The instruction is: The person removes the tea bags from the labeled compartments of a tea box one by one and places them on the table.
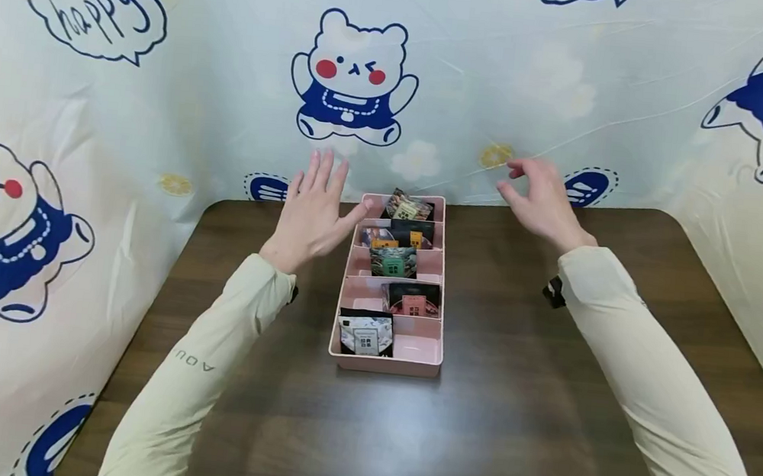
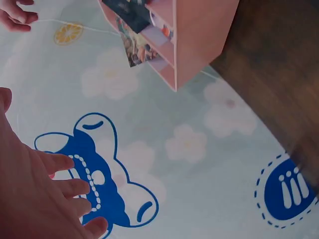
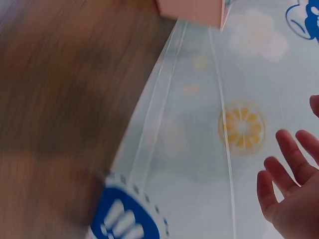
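Observation:
A long pink divided box (image 1: pixel 385 365) stands on the brown table, its compartments running away from me. Several small sachets lie in it: a white and black sachet (image 1: pixel 366 335) nearest, a black sachet with a pink label (image 1: pixel 413 300), a green-labelled sachet (image 1: pixel 393 262), and more in the two far compartments. My left hand (image 1: pixel 315 212), fingers spread and straight, hovers beside the box's far left edge, thumb overlapping the rim in the head view. Off to the box's right, my right hand (image 1: pixel 540 202) is raised over the table's back edge, fingers loosely bent around nothing.
The dark wood table (image 1: pixel 473 431) extends toward me and to both sides of the box. A pale cloth (image 1: pixel 230 85) printed with cartoon bears hangs behind the table's back edge and along its sides. Both forearms wear light sleeves (image 1: pixel 643 386).

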Demonstrator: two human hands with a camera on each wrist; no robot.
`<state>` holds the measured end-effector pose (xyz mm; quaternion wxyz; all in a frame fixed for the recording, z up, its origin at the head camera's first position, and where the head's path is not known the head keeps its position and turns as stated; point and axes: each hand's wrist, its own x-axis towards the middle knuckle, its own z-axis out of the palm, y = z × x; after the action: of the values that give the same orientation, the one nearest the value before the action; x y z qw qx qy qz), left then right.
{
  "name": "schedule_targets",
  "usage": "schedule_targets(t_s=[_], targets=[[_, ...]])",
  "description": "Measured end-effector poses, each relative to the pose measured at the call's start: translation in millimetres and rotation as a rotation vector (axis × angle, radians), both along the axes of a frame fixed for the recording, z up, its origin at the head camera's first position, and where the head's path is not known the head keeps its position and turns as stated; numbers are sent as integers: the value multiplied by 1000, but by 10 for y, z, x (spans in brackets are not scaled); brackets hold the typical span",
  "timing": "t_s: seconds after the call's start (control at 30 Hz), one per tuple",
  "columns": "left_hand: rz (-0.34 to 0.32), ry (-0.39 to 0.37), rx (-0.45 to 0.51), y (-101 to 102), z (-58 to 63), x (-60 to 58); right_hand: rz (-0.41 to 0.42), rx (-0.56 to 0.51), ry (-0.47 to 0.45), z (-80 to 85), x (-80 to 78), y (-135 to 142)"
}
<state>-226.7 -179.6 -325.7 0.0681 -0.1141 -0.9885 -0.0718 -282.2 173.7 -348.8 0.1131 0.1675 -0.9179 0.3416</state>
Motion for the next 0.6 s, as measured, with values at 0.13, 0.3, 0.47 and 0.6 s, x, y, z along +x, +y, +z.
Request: schedule_targets(t_s=[0.13, 0.3, 0.47, 0.6], targets=[[-23, -1, 31, 2, -99, 173, 36, -124, -46, -120, -68, -207], [-67, -32, 39, 74, -320, 501, 77, -150, -136, -281, -114, -442], [-100, -77, 16, 169, -585, 825, 139, -51, -181, -397, -166, -658], [-115, -88, 17, 267, -750, 1024, 173, 42, -165, -428, -211, -818]])
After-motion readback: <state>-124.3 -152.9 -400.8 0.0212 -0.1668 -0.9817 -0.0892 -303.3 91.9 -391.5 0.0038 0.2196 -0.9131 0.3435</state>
